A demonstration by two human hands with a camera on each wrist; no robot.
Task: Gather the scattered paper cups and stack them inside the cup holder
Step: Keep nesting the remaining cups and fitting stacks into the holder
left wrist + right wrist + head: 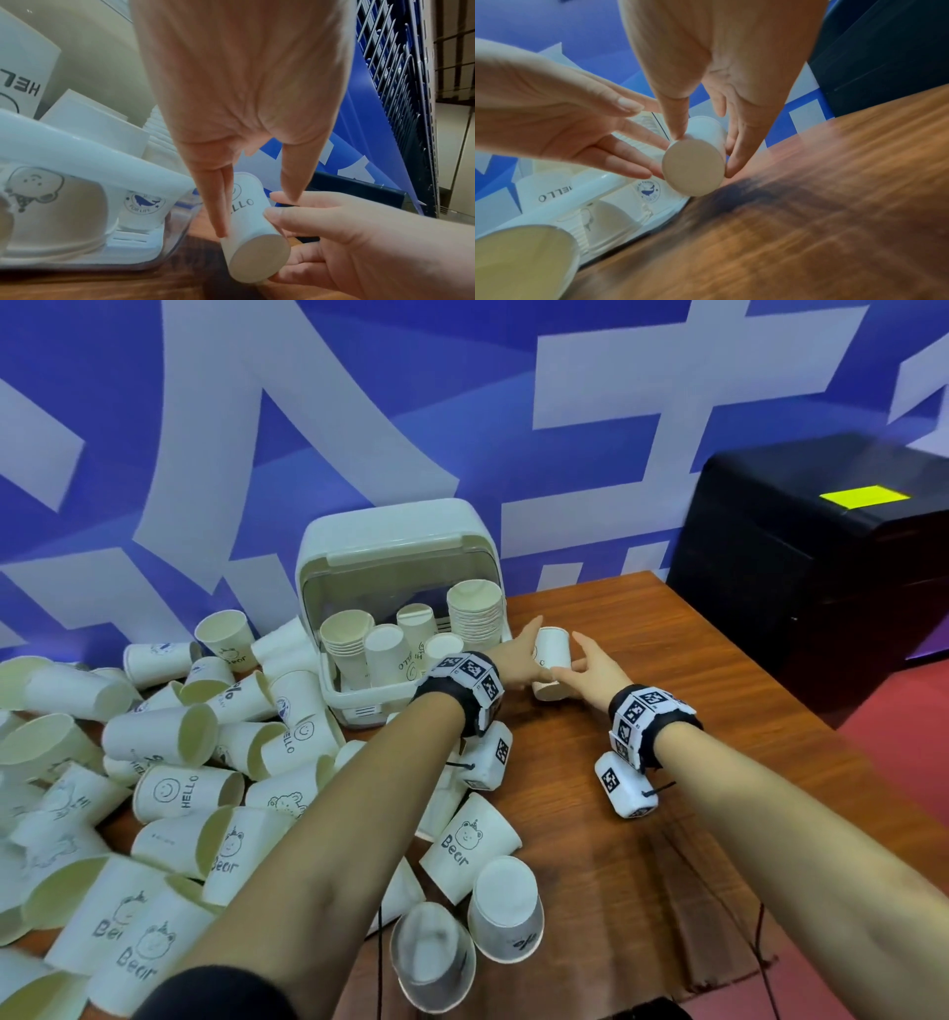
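Note:
A white paper cup (553,654) printed HELLO is held tilted just above the wooden table, right of the white cup holder (328,690). My right hand (570,654) pinches it, thumb on one side and fingers on the other, as the right wrist view shows around the cup's base (693,168). My left hand (531,654) lies against the cup's left side with straight fingers (218,213). The cup's flat bottom (257,259) faces the wrist cameras. The holder's lid stands raised, and inside are stacks of cups and single cups.
Several loose cups (205,762) lie in a heap on the table's left half. Two more stand upside down at the front (506,906). A black cabinet (821,582) stands beyond the right edge. Bare wood (693,814) shows right of my arms.

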